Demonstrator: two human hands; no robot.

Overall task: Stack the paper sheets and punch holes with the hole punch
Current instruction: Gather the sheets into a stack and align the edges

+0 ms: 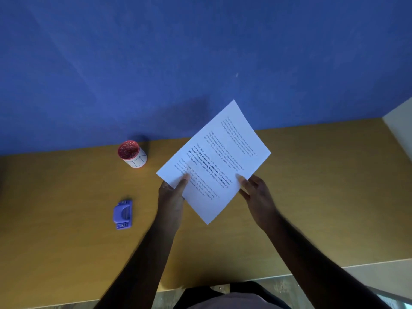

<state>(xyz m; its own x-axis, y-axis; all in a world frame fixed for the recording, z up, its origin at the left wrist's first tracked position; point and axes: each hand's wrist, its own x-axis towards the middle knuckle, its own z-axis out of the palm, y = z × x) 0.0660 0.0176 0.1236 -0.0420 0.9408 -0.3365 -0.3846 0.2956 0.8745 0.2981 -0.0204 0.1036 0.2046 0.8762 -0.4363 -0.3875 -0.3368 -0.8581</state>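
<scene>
You hold the sheets above the tabletop, punch waiting at left.

From left: the hard plastic punch (122,214) sits on the smooth tabletop (66,253); your left hand (171,197) and right hand (256,192) pinch the thin, floppy sheets (214,161) at their near edges. Keep gripping the edges; they're light and probably slide apart.

Dim room, colours muddy; a soft shadow lies on the blue wall (189,108) behind the paper (214,161). Print slightly blurred, edges bowed by the wide lens.
</scene>
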